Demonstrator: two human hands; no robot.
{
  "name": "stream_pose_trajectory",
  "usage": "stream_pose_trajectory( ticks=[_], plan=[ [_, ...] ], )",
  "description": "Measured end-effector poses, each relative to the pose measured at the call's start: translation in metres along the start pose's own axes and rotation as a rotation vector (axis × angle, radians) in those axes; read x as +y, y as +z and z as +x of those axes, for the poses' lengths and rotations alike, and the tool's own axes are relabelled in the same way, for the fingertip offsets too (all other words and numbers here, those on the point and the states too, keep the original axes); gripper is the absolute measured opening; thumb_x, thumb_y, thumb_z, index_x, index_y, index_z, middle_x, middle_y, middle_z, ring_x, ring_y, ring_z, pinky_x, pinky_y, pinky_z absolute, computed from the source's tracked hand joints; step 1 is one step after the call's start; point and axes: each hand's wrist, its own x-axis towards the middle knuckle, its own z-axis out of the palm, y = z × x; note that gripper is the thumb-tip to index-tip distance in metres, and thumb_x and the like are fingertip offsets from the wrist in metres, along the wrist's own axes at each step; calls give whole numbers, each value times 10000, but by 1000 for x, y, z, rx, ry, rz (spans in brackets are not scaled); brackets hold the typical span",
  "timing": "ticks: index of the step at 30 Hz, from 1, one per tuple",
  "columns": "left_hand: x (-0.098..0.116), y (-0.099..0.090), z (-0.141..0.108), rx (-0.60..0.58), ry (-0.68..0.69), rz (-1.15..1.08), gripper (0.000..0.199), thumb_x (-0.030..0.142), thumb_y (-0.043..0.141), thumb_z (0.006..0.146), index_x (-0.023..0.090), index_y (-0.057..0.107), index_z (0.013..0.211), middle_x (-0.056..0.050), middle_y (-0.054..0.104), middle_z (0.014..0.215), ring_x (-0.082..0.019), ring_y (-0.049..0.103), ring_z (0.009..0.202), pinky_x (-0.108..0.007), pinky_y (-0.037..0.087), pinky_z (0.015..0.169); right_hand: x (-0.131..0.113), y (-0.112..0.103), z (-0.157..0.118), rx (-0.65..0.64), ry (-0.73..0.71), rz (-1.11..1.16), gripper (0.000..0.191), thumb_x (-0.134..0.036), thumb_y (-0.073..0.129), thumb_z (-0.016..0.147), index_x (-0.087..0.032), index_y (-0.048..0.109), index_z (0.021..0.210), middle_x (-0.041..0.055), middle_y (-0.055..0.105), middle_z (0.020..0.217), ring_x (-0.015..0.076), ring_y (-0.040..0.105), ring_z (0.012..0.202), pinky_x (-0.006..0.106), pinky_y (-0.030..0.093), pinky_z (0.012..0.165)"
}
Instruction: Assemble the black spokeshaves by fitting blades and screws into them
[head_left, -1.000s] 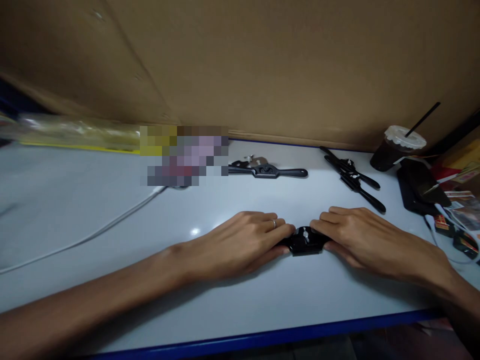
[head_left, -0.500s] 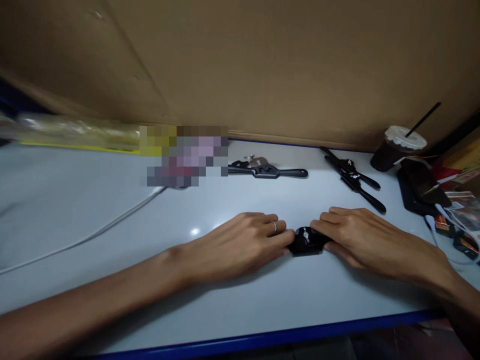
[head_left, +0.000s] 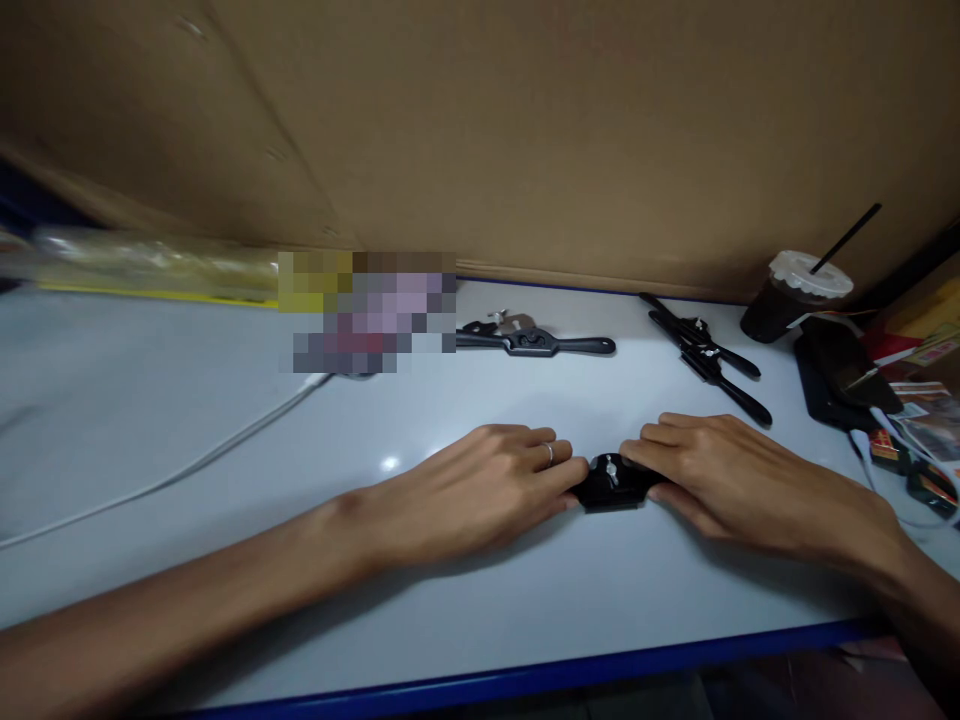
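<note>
Black metal spokeshave (head_left: 613, 484), rigid, probably dense, smooth-surfaced; grip by end handles. Left hand (head_left: 499, 485), right hand (head_left: 709, 475): each closed around one handle.

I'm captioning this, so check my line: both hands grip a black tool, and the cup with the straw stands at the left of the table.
Wrong side: the head view shows the cup with the straw at the right of the table. The left hand and right hand grip a black tool.

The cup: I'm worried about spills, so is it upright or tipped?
Upright. The cup stands with its lid on top, and the straw slants up out of it.
</note>
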Motion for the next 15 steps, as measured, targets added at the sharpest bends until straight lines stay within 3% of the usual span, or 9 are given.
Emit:
stream_pose_trajectory(
  ticks=[6, 9, 15],
  plan=[
    [-2, 2, -2, 54, 18, 12, 232, 266, 418, 1079, 178, 604, 971, -17, 628, 824, -157, 539, 705, -295, 421, 627, 3, 0, 3, 96, -69, 43, 218, -170, 572, 975, -216, 695, 1148, 36, 690, 901, 164, 626, 769, 281, 421, 702],
    [-7, 2, -3, 98, 14, 51, 219, 172, 438, 1045, 182, 653, 1003, -31, 608, 835, -167, 514, 729, -288, 422, 641, 9, 5, 8, 150, -132, 106, 210, -175, 564, 996, -217, 716, 1134, 29, 687, 869, 143, 618, 741, 259, 413, 684],
    [-17, 1, -4, 137, -60, 36, 398, 33, 473, 947, 239, 702, 1198, -78, 636, 1044, -190, 559, 899, -318, 495, 810, 21, 20, 18, 233, -151, 208, 134, -240, 618, 994, -199, 733, 1048, 30, 706, 867, 135, 618, 724, 255, 420, 675]
  ],
)
